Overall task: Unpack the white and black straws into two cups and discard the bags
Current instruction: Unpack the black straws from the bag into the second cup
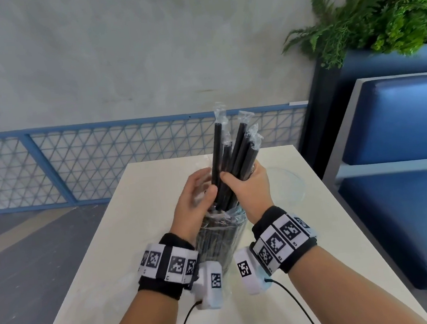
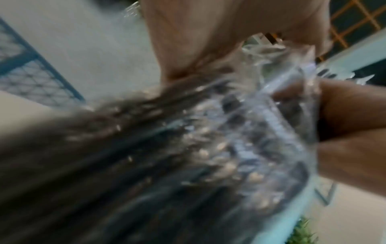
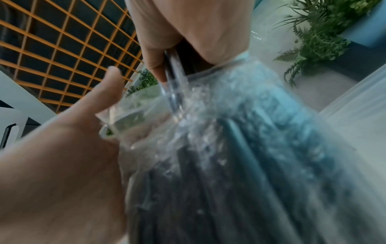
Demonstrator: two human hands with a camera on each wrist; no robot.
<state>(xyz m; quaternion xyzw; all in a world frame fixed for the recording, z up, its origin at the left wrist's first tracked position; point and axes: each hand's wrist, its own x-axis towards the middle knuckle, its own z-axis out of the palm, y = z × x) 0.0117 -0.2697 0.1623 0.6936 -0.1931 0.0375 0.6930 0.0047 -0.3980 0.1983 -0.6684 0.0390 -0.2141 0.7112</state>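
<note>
While my right hand [image 1: 245, 185] grips a bunch of wrapped black plastic straws [image 1: 232, 157], my left hand [image 1: 197, 196] holds the clear plastic bag [image 1: 221, 238] above the white desk [image 1: 111, 246].

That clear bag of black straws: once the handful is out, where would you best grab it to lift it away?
Probably round its open mouth, coming from above. The clear bag stands upright on the table, soft and crinkled, between both wrists. The right hand grips the black straws rising from it; the left hand is at the mouth.
</note>
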